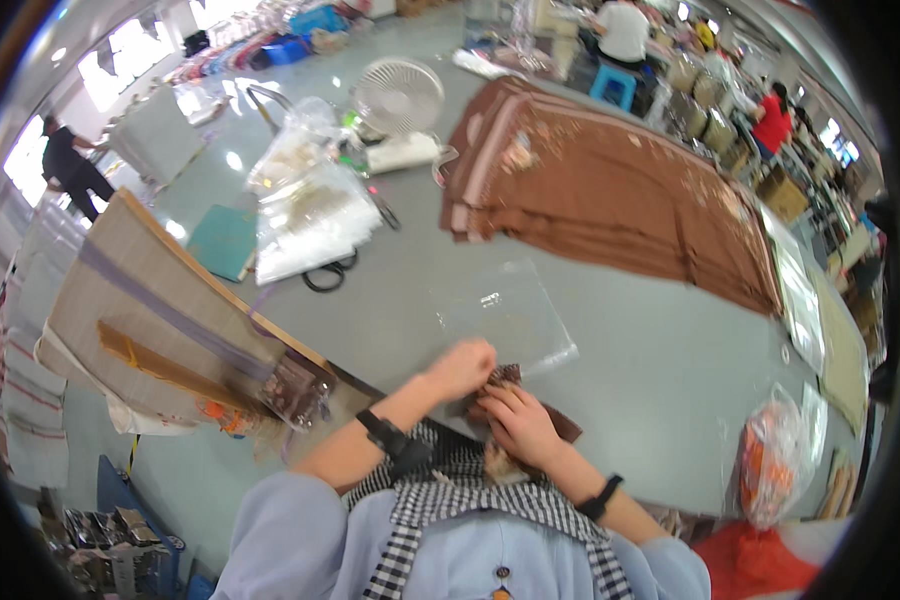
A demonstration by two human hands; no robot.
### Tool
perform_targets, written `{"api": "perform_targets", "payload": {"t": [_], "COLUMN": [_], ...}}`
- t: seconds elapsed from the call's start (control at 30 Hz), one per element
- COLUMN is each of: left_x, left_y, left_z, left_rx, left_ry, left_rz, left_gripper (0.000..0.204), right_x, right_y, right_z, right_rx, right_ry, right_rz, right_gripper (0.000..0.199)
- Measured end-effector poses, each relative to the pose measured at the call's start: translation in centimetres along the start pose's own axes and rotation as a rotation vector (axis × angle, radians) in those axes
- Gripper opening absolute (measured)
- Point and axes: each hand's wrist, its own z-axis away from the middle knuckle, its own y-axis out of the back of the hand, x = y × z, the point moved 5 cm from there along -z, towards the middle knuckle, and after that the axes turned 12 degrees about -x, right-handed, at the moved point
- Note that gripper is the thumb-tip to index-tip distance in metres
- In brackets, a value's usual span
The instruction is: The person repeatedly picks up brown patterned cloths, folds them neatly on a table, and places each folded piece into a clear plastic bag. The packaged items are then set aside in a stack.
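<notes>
At the table's near edge, close to my body, is a folded brown cloth [567, 426] with a patterned dark part showing between my hands. My right hand [522, 424] lies over it, with the fingers bent and pressed on the cloth. Just left of the cloth, my left hand [464, 368] is closed in a fist-like curl; its fingertips are slightly blurred, and I cannot see what they hold. A flat clear plastic bag [510, 312] lies on the table just beyond both hands.
A wide stack of brown cloths [600, 190] fills the far right. At the far left are a pile of clear bags [315, 225], black-handled scissors [330, 273], a white fan [398, 97] and a teal board [223, 242]. A bag of orange items [768, 460] sits right.
</notes>
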Motion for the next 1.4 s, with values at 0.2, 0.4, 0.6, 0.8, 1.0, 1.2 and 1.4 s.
{"api": "perform_targets", "payload": {"t": [0.2,0.4,0.6,0.8,1.0,1.2,1.4], "left_x": [1.9,2.7,4.8,5.8,4.9,4.7,7.3], "left_y": [-0.8,-2.1,-2.0,-1.2,-0.7,-1.0,-2.9], "left_z": [2.3,3.5,2.8,3.0,3.4,3.7,6.3], "left_rx": [0.245,0.134,0.114,0.13,0.108,0.128,-0.087], "left_ry": [-0.027,0.099,-0.049,-0.301,-0.152,-0.165,-0.327], "left_rz": [-0.252,-0.377,-0.372,-0.192,-0.328,-0.261,-0.271], "left_gripper": [0.024,0.052,0.063,0.055,0.057,0.055,0.044], "right_x": [3.8,3.2,6.0,6.9,6.6,2.4,3.8], "right_y": [1.5,1.0,1.1,-1.9,-1.1,0.0,1.6], "right_z": [1.7,0.9,-1.3,-5.4,-6.4,2.4,0.4], "right_rx": [0.119,-0.081,0.12,0.011,-0.028,-0.246,0.075], "right_ry": [-0.188,-0.057,-0.329,-0.292,-0.274,-0.046,-0.062], "right_rz": [-0.096,0.061,0.076,0.134,0.125,0.066,-0.026], "right_gripper": [0.033,0.03,0.051,0.063,0.064,0.061,0.057]}}
